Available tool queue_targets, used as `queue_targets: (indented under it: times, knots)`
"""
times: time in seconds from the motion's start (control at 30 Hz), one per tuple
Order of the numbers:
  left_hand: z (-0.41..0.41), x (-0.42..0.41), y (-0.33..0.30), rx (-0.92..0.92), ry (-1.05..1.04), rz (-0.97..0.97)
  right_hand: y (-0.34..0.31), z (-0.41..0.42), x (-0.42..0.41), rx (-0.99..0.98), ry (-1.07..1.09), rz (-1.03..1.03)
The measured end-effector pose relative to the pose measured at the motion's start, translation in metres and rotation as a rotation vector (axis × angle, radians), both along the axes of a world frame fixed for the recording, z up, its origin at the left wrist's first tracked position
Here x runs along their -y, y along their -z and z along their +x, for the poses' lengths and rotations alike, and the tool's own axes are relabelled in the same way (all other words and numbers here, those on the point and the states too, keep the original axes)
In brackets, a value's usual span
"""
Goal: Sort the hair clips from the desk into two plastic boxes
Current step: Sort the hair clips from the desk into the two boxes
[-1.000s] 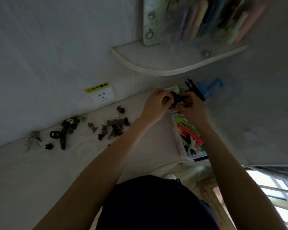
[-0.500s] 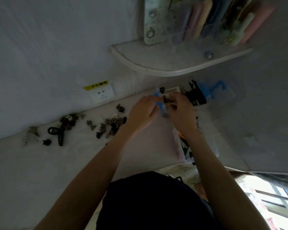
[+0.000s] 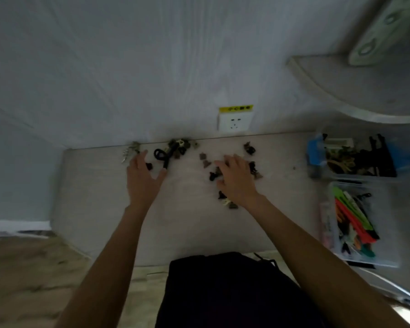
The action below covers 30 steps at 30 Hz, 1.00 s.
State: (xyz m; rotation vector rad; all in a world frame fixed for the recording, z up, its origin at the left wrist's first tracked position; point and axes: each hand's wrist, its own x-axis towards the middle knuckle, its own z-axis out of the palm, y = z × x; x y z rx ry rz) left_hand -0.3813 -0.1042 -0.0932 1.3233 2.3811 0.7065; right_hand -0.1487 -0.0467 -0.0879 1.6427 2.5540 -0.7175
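Observation:
Several small dark and brown hair clips (image 3: 205, 160) lie scattered on the pale desk (image 3: 104, 209) near the wall. My left hand (image 3: 143, 178) is spread open over the desk, fingers apart, beside a tiny black clip (image 3: 149, 165) and a long black clip (image 3: 166, 159). My right hand (image 3: 234, 177) rests palm down with fingers apart on the middle cluster of clips, hiding some. At the right stand two clear plastic boxes: the far box (image 3: 315, 159) holds dark clips, the near box (image 3: 386, 247) holds long coloured clips.
A white wall socket (image 3: 234, 121) with a yellow label sits just above the desk's back edge. A curved white shelf (image 3: 355, 95) overhangs the upper right. A pale leaf-shaped clip (image 3: 129, 153) lies at the far left. The floor shows beyond the desk's left edge.
Both hands have left the far box at the right and moved left onto the loose clips. The view has swung left, so the boxes now sit at the right edge.

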Motion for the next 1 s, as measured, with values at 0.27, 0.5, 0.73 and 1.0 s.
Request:
queue_targets:
  times: [0.27, 0.5, 0.73, 1.0]
  knots:
    - [-0.017, -0.039, 0.015, 0.029, 0.207, -0.200, 0.004, -0.062, -0.029, -0.048, -0.102, 0.012]
    - [-0.010, -0.008, 0.028, 0.189, 0.318, -0.083, 0.008, -0.114, -0.055, 0.132, -0.283, -0.029]
    - [-0.043, 0.001, 0.009, 0.154, 0.080, 0.035, 0.010, -0.119, -0.044, 0.204, -0.366, 0.017]
    - [-0.098, -0.042, 0.028, -0.013, 0.035, -0.155, 0.006, -0.129, -0.027, 0.226, -0.622, 0.076]
